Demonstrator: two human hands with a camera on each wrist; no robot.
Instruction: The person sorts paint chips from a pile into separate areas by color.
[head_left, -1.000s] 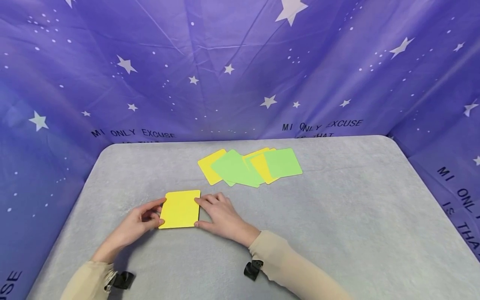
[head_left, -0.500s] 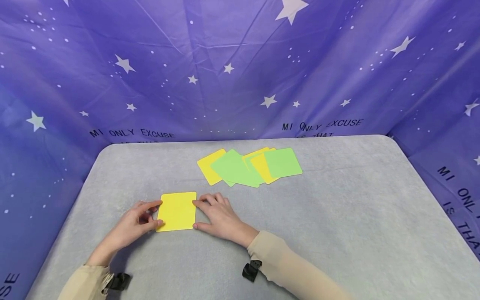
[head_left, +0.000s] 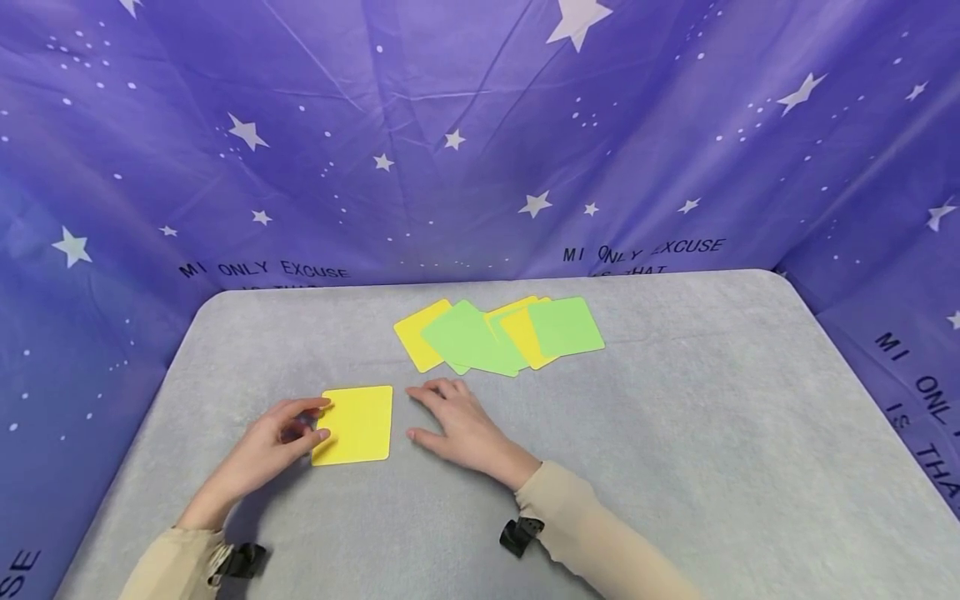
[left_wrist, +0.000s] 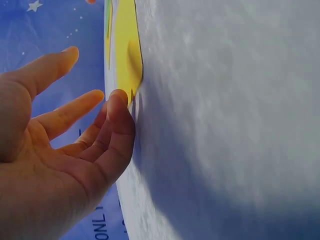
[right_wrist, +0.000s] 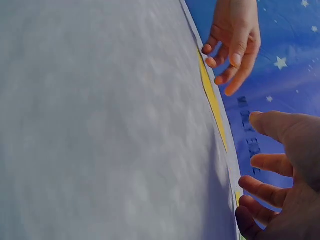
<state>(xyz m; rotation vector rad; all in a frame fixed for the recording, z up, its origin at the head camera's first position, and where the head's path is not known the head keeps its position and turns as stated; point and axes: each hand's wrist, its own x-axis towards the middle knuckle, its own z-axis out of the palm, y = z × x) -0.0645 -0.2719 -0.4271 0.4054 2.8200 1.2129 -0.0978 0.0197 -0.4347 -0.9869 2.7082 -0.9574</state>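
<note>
Our left hand (head_left: pixel 273 442) touches the yellow card's (head_left: pixel 355 423) left edge, fingers loosely apart; our right hand (head_left: pixel 457 421) rests spread just right of it.

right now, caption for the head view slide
Left hand touches a yellow card; right hand rests open beside it.

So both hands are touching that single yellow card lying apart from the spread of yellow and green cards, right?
Not quite. Only the left hand touches the single yellow card, at its left edge. The right hand lies open on the grey table cover beside the card, with a gap between them, as the head view shows. The card does lie apart from the spread of yellow and green cards.
</note>
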